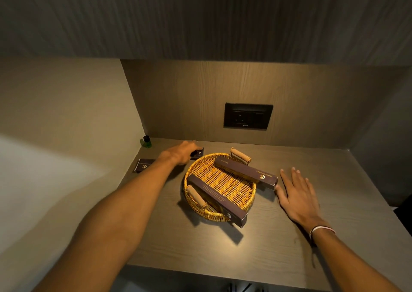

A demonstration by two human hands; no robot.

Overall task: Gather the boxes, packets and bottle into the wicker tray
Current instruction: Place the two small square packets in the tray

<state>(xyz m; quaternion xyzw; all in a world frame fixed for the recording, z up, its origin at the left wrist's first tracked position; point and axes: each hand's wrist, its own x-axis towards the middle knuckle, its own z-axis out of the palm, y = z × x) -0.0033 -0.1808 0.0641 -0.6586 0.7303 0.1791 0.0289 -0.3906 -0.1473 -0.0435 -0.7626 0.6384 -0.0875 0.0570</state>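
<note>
Wicker tray [219, 180]: it sits on the grey-brown wooden counter [289, 236] in front of you, round, with a wooden handle at the far rim and another at the near-left rim.
Long box, far [245, 173]: it lies across the far-right rim of the tray, its right end jutting out past the rim towards your right hand.
Long box, near [217, 199]: it lies slanted over the near side of the tray, its near end sticking out beyond the rim above the counter.
Your left hand [181, 153]: you reach it past the tray's far-left side, and it rests on a small dark packet [197, 154] lying on the counter just beside the rim. Your fingers cover most of the packet, so you cannot tell whether they have closed on it.
Your right hand [297, 189]: it lies flat and spread on the counter to the right of the tray, holding nothing, its thumb just beside the end of the far long box. A pale band is on the wrist.
Second packet [143, 165]: flat on the counter at the left, well apart from the tray.
Green bottle [146, 142]: upright in the far-left corner, black cap on, outside the tray.
Wall socket [248, 116]: a dark plate on the back panel above the tray.
</note>
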